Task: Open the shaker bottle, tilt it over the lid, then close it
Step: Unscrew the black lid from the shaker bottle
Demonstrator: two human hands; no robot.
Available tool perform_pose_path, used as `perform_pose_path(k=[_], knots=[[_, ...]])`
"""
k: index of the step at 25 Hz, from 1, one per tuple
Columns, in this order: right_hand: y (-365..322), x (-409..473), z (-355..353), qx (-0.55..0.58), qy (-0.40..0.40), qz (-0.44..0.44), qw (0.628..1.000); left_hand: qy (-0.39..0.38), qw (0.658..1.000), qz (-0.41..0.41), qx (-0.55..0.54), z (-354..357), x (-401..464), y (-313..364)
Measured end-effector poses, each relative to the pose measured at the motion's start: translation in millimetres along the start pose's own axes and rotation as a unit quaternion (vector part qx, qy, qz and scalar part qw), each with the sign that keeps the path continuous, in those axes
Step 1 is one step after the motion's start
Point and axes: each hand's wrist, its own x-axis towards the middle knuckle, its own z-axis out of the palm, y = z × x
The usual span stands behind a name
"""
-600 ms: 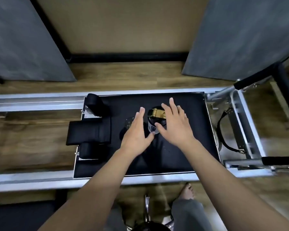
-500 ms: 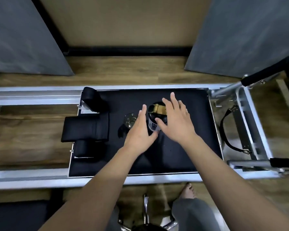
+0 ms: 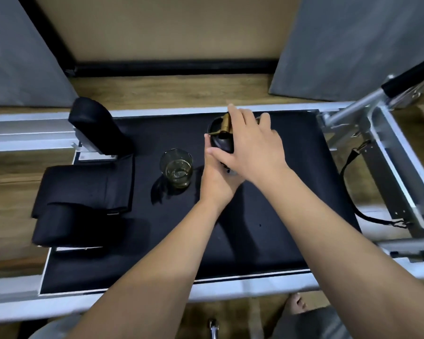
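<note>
A dark shaker bottle with a black lid and a gold flip clasp stands on the black padded carriage. My left hand wraps around the bottle's body from the near left side. My right hand lies over the lid from the right, fingers curled on its top and thumb on the near side. Most of the bottle's body is hidden behind both hands.
A clear glass with a little yellowish liquid stands just left of the bottle. Black shoulder blocks and a headrest sit at the carriage's left. Metal rails and a foot bar frame surround it.
Both hands were open and hovering near the bottle; they have now closed on it, the left on the body and the right on the lid. The camera has moved closer.
</note>
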Motion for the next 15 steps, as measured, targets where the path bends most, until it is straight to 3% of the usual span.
perform_pose_path(k=[3,6,9,15], knots=[[-1,-3,3,-0.013,0.015,0.008,1.000,0.000,0.990,-0.034,-0.135,2,10,-5],[-4,-22,1,-0.006,0.043,0.006,0.999,-0.004,0.980,-0.022,-0.200,7,-9,-3],[-13,-52,-4,-0.008,0.067,-0.005,0.998,0.035,0.979,-0.003,-0.203,4,-43,-4],[-36,-103,-4,-0.004,0.041,-0.002,0.999,0.057,0.981,-0.001,-0.185,-16,-96,-21]])
